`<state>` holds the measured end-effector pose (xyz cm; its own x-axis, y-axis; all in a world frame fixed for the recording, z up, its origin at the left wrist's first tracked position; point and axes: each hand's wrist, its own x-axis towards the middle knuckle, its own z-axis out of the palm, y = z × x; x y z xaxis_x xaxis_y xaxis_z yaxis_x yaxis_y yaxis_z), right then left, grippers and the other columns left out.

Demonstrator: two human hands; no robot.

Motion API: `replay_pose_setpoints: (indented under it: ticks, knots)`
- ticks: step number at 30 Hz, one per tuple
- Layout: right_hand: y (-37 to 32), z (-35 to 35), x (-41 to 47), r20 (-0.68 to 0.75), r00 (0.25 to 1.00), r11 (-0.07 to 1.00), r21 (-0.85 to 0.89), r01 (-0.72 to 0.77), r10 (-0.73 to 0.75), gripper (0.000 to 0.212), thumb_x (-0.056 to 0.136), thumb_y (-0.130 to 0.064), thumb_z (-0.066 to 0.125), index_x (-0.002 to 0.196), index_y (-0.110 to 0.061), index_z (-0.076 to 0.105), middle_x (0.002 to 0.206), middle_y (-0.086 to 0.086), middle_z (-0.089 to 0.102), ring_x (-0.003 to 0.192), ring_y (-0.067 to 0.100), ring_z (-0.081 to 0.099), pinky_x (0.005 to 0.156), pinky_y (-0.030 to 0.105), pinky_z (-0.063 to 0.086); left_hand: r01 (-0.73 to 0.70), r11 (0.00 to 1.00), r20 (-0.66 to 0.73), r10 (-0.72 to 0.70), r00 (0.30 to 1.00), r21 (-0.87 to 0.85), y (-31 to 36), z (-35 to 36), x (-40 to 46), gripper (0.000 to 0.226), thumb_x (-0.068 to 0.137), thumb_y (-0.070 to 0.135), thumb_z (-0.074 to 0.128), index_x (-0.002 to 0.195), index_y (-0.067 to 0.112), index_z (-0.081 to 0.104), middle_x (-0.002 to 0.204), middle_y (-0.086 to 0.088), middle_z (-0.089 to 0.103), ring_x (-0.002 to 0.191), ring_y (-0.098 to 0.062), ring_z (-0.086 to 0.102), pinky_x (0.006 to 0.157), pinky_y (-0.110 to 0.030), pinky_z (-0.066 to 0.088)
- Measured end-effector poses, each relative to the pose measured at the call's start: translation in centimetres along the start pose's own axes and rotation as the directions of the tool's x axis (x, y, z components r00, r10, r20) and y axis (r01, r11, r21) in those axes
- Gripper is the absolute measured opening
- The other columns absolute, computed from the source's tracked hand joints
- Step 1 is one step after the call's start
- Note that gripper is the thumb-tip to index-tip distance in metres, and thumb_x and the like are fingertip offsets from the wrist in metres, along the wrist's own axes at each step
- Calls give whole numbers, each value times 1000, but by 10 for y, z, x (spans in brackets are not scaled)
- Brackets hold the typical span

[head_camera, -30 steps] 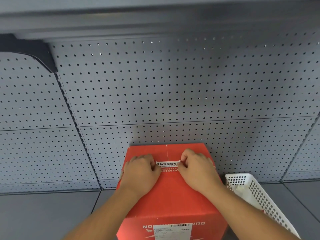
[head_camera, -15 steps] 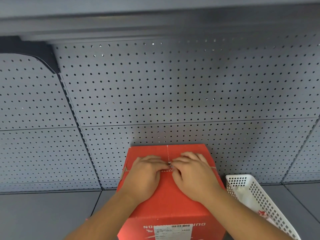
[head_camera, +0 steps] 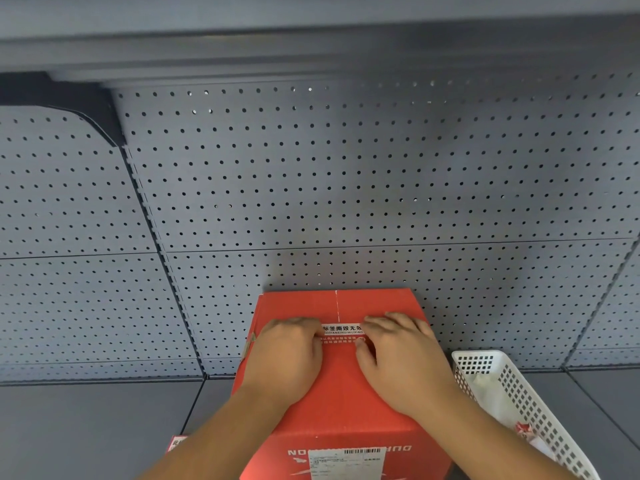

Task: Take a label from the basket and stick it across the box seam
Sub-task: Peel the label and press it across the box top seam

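Observation:
A red cardboard box [head_camera: 337, 386] stands on the grey shelf against the pegboard. Its top seam [head_camera: 336, 304] runs away from me down the middle. A white and red label [head_camera: 342, 333] with black print lies flat across that seam. My left hand [head_camera: 287, 355] rests palm down on the box top, its fingertips on the label's left end. My right hand [head_camera: 398, 355] lies the same way, fingertips on the label's right end. Neither hand grips anything. The white perforated basket [head_camera: 519, 393] sits to the right of the box with more labels inside.
A grey pegboard wall [head_camera: 346, 185] rises right behind the box, with a shelf overhead. A small red and white scrap [head_camera: 176, 443] lies on the shelf floor [head_camera: 86, 427] by my left forearm. A white shipping sticker [head_camera: 346, 462] is on the box's near face.
Half a second ago my fingertips met over the middle of the label. Both hands have since slid outward along it, uncovering its printed centre.

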<state>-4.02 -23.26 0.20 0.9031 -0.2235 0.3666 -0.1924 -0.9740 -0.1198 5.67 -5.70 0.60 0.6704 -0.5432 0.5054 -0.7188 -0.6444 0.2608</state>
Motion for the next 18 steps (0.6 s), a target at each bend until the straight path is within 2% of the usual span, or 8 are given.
replay_pose_setpoints:
  ticks: [2, 6, 9, 12, 15, 18]
  knots:
    - [-1, -1, 0, -1, 1000, 1000, 1, 9, -9, 51, 94, -50, 41, 125, -24, 71, 132, -11, 70, 130, 16, 54, 107, 41, 41, 3, 1000, 14, -3, 1000, 11, -2, 1, 1, 39, 81, 28, 35, 84, 23, 73, 80, 3, 76, 71, -22, 67, 75, -39, 54]
    - [2, -4, 0, -25, 995, 992, 84, 95, -94, 46, 96, -49, 40, 125, -27, 69, 136, -13, 66, 138, 12, 44, 112, 37, 34, -37, 999, 62, 38, 997, -3, -8, -2, 2, 37, 83, 30, 36, 90, 25, 72, 86, 6, 76, 79, -21, 67, 81, -40, 52]
    - [5, -6, -2, -6, 970, 960, 141, 242, -244, 42, 100, -48, 40, 132, -33, 63, 140, -19, 61, 143, 8, 36, 115, 31, 25, -105, 994, 141, 104, 985, 1, -8, -8, -1, 46, 84, 34, 34, 114, 30, 70, 111, 8, 74, 105, -17, 65, 95, -36, 45]
    - [5, -7, -2, 19, 957, 945, 163, 284, -291, 43, 101, -49, 38, 134, -36, 62, 141, -21, 60, 144, 7, 34, 115, 29, 22, -162, 980, 283, 189, 940, -117, -8, -11, -7, 62, 84, 36, 29, 141, 30, 54, 147, 10, 55, 138, -7, 44, 116, -32, 30]
    - [5, -7, -2, 33, 958, 948, 157, 278, -286, 44, 101, -50, 38, 134, -37, 63, 140, -21, 62, 143, 7, 36, 117, 33, 26, -178, 968, 354, 231, 906, -176, -12, -10, -10, 66, 86, 35, 28, 149, 27, 45, 155, 10, 46, 144, -2, 34, 121, -32, 25]
    - [4, -7, -5, -9, 967, 959, 126, 254, -255, 42, 99, -49, 41, 127, -35, 69, 132, -20, 68, 138, 9, 44, 113, 35, 34, -180, 968, 345, 232, 909, -176, -14, -12, -10, 65, 86, 35, 29, 147, 28, 47, 155, 11, 46, 143, 1, 33, 121, -23, 19]
